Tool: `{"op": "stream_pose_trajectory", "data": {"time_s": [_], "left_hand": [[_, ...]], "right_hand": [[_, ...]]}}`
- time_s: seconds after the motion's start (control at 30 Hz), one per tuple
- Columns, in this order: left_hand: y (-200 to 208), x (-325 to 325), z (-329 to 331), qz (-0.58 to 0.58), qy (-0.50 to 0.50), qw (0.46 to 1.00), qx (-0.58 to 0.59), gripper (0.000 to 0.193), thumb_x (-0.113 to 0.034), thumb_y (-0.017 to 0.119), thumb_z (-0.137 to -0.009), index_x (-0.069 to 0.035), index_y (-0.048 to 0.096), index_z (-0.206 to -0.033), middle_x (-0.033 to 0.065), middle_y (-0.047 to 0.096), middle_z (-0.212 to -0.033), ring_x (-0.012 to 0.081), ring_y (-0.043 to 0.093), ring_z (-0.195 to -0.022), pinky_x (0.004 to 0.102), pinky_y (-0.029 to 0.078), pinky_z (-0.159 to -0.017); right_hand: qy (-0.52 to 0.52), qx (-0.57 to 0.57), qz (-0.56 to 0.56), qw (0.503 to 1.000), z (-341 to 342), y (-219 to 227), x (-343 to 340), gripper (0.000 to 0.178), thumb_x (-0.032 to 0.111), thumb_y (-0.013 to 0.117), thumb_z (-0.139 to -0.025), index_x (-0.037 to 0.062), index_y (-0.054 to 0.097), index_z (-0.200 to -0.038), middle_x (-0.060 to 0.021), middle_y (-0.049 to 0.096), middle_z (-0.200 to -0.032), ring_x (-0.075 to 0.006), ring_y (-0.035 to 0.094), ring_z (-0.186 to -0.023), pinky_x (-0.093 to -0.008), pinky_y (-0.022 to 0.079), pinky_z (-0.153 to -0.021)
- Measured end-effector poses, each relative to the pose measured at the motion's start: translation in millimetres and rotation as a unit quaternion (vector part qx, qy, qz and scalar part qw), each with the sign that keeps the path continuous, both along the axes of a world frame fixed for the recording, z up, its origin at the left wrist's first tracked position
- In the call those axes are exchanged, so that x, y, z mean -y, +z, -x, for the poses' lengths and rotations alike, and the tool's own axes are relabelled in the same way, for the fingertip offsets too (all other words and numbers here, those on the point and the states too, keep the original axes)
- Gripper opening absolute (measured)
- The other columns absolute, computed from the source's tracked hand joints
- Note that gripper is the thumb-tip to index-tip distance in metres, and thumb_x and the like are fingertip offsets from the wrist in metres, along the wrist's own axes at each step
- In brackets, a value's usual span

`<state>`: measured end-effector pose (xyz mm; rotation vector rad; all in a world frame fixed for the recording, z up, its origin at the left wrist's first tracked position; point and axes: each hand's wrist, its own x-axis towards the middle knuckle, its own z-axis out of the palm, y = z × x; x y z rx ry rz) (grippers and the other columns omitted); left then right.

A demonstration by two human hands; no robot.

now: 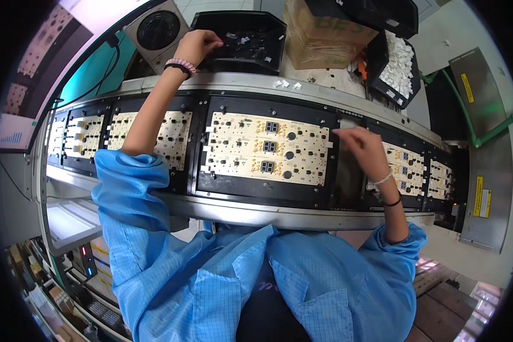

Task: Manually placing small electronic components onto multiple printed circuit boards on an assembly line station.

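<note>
My left hand (pixel 196 48) is over the left edge of a black tray (pixel 251 58) with small dark and clear parts scattered in it. Its fingers are bent together, and anything between them is too small to make out. Below lies a cream circuit board panel (pixel 239 157) in a black carrier frame, bearing three two-digit displays (pixel 269 147), dark round parts and white connectors at its side edges. My right hand (pixel 363 149) hovers just off the panel's right edge, slightly blurred. Its fingertips are drawn together toward the upper right corner; what they pinch, if anything, cannot be seen.
More carriers with boards (pixel 174 134) line the metal-railed conveyor on both sides. A few white connectors (pixel 288 84) lie on the far rail. Behind it stand a cardboard box (pixel 319 43) and a black bin of white connectors (pixel 397 68). A green tube frame (pixel 484 137) is at right.
</note>
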<state>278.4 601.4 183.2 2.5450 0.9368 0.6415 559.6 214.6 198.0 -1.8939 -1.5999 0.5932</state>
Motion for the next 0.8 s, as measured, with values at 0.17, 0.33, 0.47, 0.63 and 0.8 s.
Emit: {"op": "stream_pose_trajectory", "data": {"time_s": [0.17,0.33,0.47,0.63,0.8], "left_hand": [[16,44,11,0.078,-0.028,0.988,0.129,0.013,-0.013,0.069,-0.09,-0.002,0.069,-0.098,0.006,0.071,-0.081,0.0103,0.067,-0.071,0.0234,0.053,-0.064],[31,161,36,0.129,-0.12,0.978,0.109,0.01,-0.009,0.067,-0.091,-0.001,0.067,-0.097,0.0054,0.07,-0.091,0.0124,0.067,-0.08,0.0261,0.055,-0.072],[4,215,44,0.076,-0.146,0.985,0.055,0.01,-0.003,0.07,-0.083,-0.002,0.063,-0.091,0.0109,0.065,-0.085,0.0259,0.067,-0.08,0.0334,0.055,-0.07],[-6,225,42,0.045,-0.149,0.988,0.021,0.01,-0.002,0.067,-0.082,-0.003,0.061,-0.09,0.0125,0.063,-0.086,0.0317,0.063,-0.083,0.0385,0.052,-0.075],[-2,228,41,-0.022,-0.155,0.988,-0.002,0.007,-0.008,0.061,-0.084,-0.004,0.056,-0.087,0.0107,0.06,-0.084,0.029,0.061,-0.085,0.0382,0.052,-0.074]], "right_hand": [[-0.085,-0.764,-0.014,0.639,-44,-28,2,0.026,0.012,0.051,-0.101,-0.0051,0.056,-0.121,-0.0098,0.059,-0.108,-0.0143,0.059,-0.086,-0.0213,0.051,-0.074],[-0.153,-0.792,0.047,0.589,-18,-23,8,0.028,0.004,0.05,-0.1,-0.0074,0.049,-0.125,-0.0224,0.055,-0.126,-0.0294,0.056,-0.118,-0.033,0.05,-0.103],[-0.071,-0.704,0.062,0.704,-14,-21,7,0.031,0.011,0.05,-0.102,-0.003,0.048,-0.13,-0.0137,0.058,-0.128,-0.0137,0.062,-0.101,-0.025,0.055,-0.088],[-0.031,-0.609,0.075,0.789,9,-2,1,0.025,0.02,0.058,-0.099,0.0073,0.053,-0.12,-0.0078,0.061,-0.119,-0.0043,0.054,-0.08,-0.0164,0.046,-0.068],[-0.004,-0.53,0.078,0.845,9,-1,1,0.019,0.019,0.064,-0.096,0.009,0.053,-0.108,-0.0048,0.063,-0.11,-0.0035,0.054,-0.078,-0.0156,0.043,-0.066]]}}
